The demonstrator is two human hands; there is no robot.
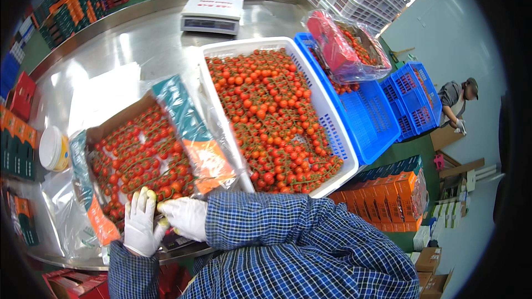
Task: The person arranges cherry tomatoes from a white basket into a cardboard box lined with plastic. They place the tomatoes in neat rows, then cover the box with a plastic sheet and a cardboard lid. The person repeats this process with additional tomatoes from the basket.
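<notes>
My left hand, in a white glove, lies with its fingers stretched forward over the near edge of an open carton. The carton has teal and orange flaps under clear plastic film and holds rows of cherry tomatoes on the vine. Close beside it, my right hand, also gloved in white with yellow-stained fingertips, bends its fingers down at the carton's near corner. What lies under those fingers is hidden. To the right, a white plastic crate is heaped with vine cherry tomatoes.
A digital scale stands at the back of the steel table. White sheets and a white tub lie left. Right are a blue crate, a film-wrapped red carton and orange cartons. A person stands farther off.
</notes>
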